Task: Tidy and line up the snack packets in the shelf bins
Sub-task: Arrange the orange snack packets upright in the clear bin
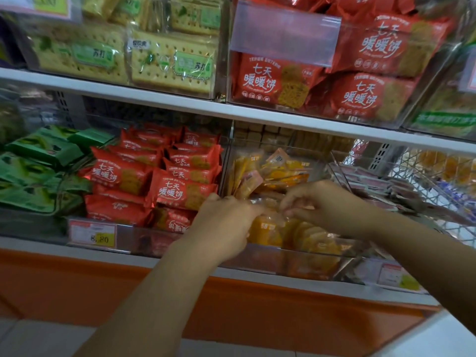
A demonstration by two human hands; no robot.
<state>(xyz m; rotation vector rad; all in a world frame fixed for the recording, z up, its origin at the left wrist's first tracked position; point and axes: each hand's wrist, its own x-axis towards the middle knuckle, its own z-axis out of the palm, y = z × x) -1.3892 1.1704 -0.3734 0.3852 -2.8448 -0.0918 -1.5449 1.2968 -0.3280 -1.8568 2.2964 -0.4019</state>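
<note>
Orange-yellow snack packets [268, 229] in clear crinkly film lie jumbled in the clear plastic shelf bin [296, 253] on the lower shelf, and both of the person's hands are in among them at the bin's front. The left hand [226, 217] has its fingers curled over the end of one packet. The right hand [318, 202] pinches the film of the same heap from the other side, so the piece being worked sits between the two grips, though blur keeps me from saying whether they share one packet or hold two. Beyond the fingers, further back in the bin, more packets stand on edge and lean every way. Just outboard of the left hand, past the bin's wall, red foil packets [180, 189] are stacked fairly square. From where I stand the orange ones look light and limp, with slippery wrap and a soft cake inside that would crush under a hard squeeze. Best taken by the sealed edges or flat across the broad faces, several pressed together lightly, then stood upright in a row
</note>
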